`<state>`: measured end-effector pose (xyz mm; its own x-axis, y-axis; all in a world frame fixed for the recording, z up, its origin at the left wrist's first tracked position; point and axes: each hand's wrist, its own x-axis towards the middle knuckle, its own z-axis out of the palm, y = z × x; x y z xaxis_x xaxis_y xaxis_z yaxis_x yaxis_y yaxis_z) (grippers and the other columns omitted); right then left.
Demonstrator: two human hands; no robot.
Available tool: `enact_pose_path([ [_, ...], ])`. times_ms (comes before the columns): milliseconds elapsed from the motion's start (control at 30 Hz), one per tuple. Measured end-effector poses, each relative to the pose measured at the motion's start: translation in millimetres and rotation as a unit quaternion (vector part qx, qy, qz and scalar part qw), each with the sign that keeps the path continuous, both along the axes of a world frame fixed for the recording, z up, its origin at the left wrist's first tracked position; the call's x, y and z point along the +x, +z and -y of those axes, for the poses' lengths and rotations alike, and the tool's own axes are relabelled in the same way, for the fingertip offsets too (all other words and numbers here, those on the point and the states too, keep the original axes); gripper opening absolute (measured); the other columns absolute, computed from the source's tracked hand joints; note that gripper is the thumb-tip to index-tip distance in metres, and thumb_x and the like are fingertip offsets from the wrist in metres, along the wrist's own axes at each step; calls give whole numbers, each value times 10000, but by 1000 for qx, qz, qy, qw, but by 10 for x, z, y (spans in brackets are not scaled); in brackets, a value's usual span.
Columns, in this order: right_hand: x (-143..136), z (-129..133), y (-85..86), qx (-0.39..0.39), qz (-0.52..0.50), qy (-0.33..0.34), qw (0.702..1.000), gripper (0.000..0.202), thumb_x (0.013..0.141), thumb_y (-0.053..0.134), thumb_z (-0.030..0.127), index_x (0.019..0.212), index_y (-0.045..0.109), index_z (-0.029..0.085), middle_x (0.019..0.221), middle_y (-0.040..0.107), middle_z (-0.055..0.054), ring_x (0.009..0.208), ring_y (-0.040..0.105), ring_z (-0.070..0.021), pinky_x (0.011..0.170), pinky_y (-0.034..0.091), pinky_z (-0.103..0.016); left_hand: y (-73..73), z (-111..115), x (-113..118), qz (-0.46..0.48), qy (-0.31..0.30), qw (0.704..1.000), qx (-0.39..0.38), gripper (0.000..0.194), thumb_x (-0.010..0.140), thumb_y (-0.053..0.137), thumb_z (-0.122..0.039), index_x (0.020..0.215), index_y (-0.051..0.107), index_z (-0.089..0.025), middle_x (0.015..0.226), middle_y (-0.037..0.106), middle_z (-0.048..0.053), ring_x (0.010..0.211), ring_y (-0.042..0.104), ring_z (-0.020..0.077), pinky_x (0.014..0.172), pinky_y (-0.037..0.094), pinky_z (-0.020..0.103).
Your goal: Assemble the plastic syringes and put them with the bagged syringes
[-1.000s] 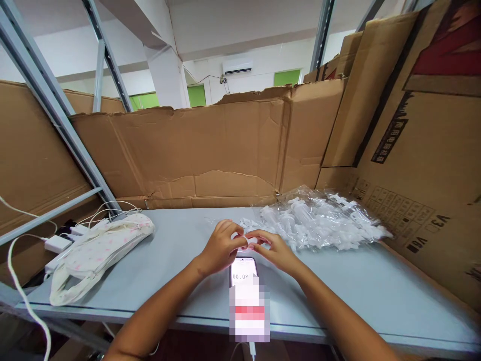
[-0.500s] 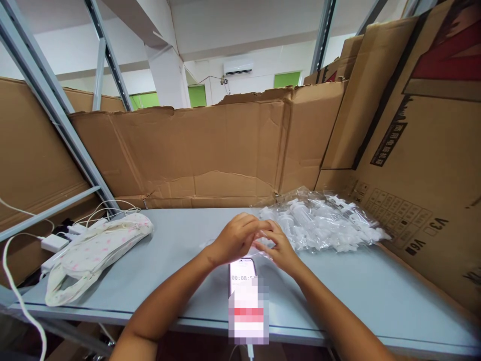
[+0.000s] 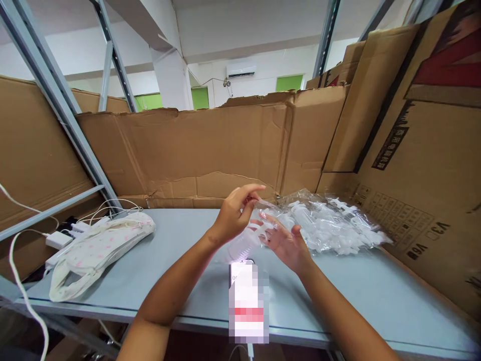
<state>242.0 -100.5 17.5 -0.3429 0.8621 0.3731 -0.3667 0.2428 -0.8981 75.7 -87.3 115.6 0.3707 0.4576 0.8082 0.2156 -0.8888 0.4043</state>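
My left hand [image 3: 236, 213] is raised over the middle of the table, thumb and fingers pinched on the edge of a clear plastic bag [image 3: 268, 204]. Below it, a translucent ribbed bottle [image 3: 242, 244] with a white nozzle top lies tilted, apparently inside that bag. My right hand [image 3: 287, 243] has its palm turned up and fingers spread beside the bottle's top, touching or just behind the film; which of these I cannot tell. A phone [image 3: 242, 286], partly blurred out, lies beneath the bottle at the table's front edge.
A pile of similar bottles in clear bags [image 3: 334, 225] lies at the right rear. At left are a white cloth pouch [image 3: 101, 250] with pink spots and a power strip with cables [image 3: 58, 239]. Cardboard walls [image 3: 210, 150] enclose the grey table [image 3: 180, 281]; a metal post [image 3: 71, 118] rises left.
My hands have parted: the left moved up, still pinching the film, while the right turned palm up with fingers spread. The bottle now shows between them.
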Motion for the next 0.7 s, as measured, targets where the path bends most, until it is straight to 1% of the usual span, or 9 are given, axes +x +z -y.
enact_pose_path([
  [33, -8, 5, -1, 1, -11, 14, 1000, 849, 659, 232, 842, 1275, 441, 295, 1232, 561, -106, 1119, 518, -303, 907, 386, -456, 11, -19, -2, 16, 4, 1000, 0, 285, 871, 420, -124, 1127, 503, -218, 878, 593, 21, 823, 552, 120, 790, 455, 277],
  [100, -35, 3, -30, 8, -33, 33, 999, 834, 626, 393, 822, 1293, 424, 322, 1274, 534, -85, 1148, 494, -302, 933, 368, -458, 41, -48, -3, 44, 9, 999, -2, 277, 865, 437, -126, 1116, 511, -218, 862, 588, 19, 815, 551, 120, 779, 452, 272],
  [200, -94, -35, -132, 6, -34, 17, 999, 807, 598, 676, 626, 1306, 383, 372, 1311, 498, -59, 1143, 501, -277, 954, 360, -457, 103, -56, 17, 65, 3, 998, 0, 267, 860, 453, -133, 1107, 513, -215, 846, 586, 17, 805, 554, 120, 758, 455, 264],
  [267, -140, -65, -211, 7, -28, -2, 1000, 787, 608, 745, 501, 1295, 376, 391, 1309, 496, -45, 1141, 509, -251, 966, 358, -452, 147, -38, 60, 67, -9, 998, 9, 268, 858, 459, -129, 1107, 510, -213, 855, 595, 18, 803, 559, 118, 753, 459, 261],
  [367, -202, -75, -276, 18, -30, -4, 999, 703, 613, 781, 385, 1230, 444, 370, 1301, 510, -30, 1152, 508, -229, 993, 350, -432, 199, 7, 175, 52, -37, 997, 34, 268, 858, 454, -121, 1106, 503, -212, 864, 611, 19, 807, 572, 117, 759, 469, 261],
  [433, -227, -54, -264, 6, -33, -17, 999, 564, 645, 765, 342, 1150, 513, 332, 1227, 575, -35, 1106, 545, -228, 968, 382, -424, 224, 42, 261, 38, -53, 996, 64, 266, 864, 446, -125, 1109, 496, -213, 886, 619, 22, 822, 581, 118, 771, 476, 266],
  [500, -225, -27, -219, -15, -44, -46, 998, 464, 669, 748, 313, 1089, 552, 301, 1137, 632, -39, 1055, 577, -231, 931, 418, -415, 246, 76, 313, 30, -53, 992, 110, 276, 863, 463, -147, 1129, 483, -218, 987, 616, 41, 913, 578, 134, 834, 469, 293],
  [600, -175, -9, -133, -49, -76, -105, 990, 415, 654, 747, 345, 1030, 584, 280, 1056, 667, -30, 994, 604, -234, 863, 467, -392, 236, 95, 256, 57, 3, 985, 166, 355, 834, 537, -209, 1179, 452, -216, 1178, 546, 83, 1123, 492, 188, 980, 387, 371],
  [700, -102, -19, -63, -83, -127, -135, 979, 312, 655, 731, 400, 918, 609, 285, 980, 683, 3, 912, 630, -214, 762, 516, -376, 78, 28, 51, 134, 68, 975, 167, 390, 824, 556, -294, 1188, 445, -206, 1208, 508, 99, 1161, 455, 215, 1011, 344, 408],
])
